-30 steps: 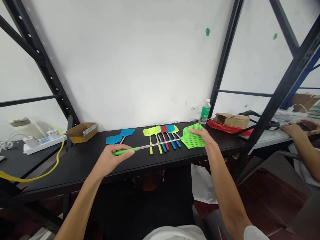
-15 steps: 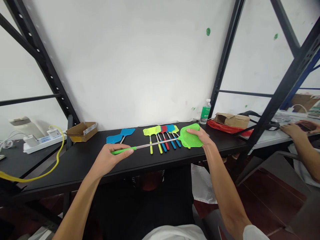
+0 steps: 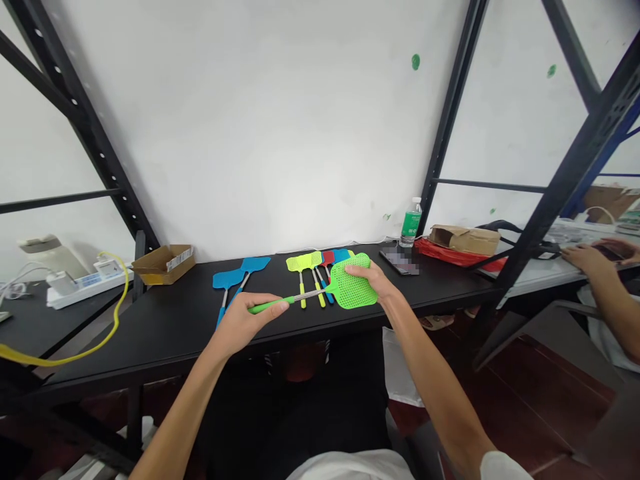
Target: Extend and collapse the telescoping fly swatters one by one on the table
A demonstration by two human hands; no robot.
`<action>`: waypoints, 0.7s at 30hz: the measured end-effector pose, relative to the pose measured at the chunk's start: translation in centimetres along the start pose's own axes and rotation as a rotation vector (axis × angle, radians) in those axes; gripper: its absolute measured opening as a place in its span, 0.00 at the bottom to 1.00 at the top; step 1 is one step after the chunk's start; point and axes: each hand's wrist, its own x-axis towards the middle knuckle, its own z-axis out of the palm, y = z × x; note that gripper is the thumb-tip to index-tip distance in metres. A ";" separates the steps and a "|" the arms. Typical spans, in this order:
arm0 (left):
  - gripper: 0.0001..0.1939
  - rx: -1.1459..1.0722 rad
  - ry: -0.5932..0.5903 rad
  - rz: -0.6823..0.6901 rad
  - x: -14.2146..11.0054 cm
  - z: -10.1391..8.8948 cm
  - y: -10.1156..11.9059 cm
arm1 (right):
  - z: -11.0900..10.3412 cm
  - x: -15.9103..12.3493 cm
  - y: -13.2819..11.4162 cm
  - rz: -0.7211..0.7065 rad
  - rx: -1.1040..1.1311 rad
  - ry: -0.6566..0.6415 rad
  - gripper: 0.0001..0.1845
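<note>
A bright green fly swatter (image 3: 354, 283) with a metal telescopic shaft is held level above the table between both hands. My left hand (image 3: 253, 319) is closed round its green handle. My right hand (image 3: 374, 279) pinches the perforated head, thumb on top. Behind it on the table lies a row of several fly swatters: yellow ones (image 3: 300, 265), a red one (image 3: 328, 257) and blue ones (image 3: 341, 255), partly hidden by the green head. Farther left, two blue fly swatters (image 3: 256, 264) lie side by side, handles toward me.
On the black table (image 3: 165, 327) stand an open cardboard box (image 3: 164, 265) and a water bottle (image 3: 411, 223). A phone (image 3: 399, 261) lies at right, near a red bag (image 3: 450, 256). A yellow cable (image 3: 116, 313) hangs at left. Another person's hands (image 3: 590, 257) are at far right.
The green fly swatter has become shorter, its shaft pushed in as my hands drew closer together. The phone and the handles of the two blue fly swatters are now uncovered.
</note>
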 end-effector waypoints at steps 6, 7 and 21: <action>0.21 0.046 -0.050 0.020 0.1 0.0 -0.1 | -1.8 0.3 -0.3 0.040 -0.083 0.024 0.19; 0.22 -0.005 -0.075 0.014 0.1 0.2 -0.2 | -2.2 0.5 -0.1 0.038 -0.077 0.046 0.18; 0.28 -0.214 0.169 -0.153 2.4 2.1 -5.5 | -5.0 1.7 0.4 0.012 -0.228 0.194 0.22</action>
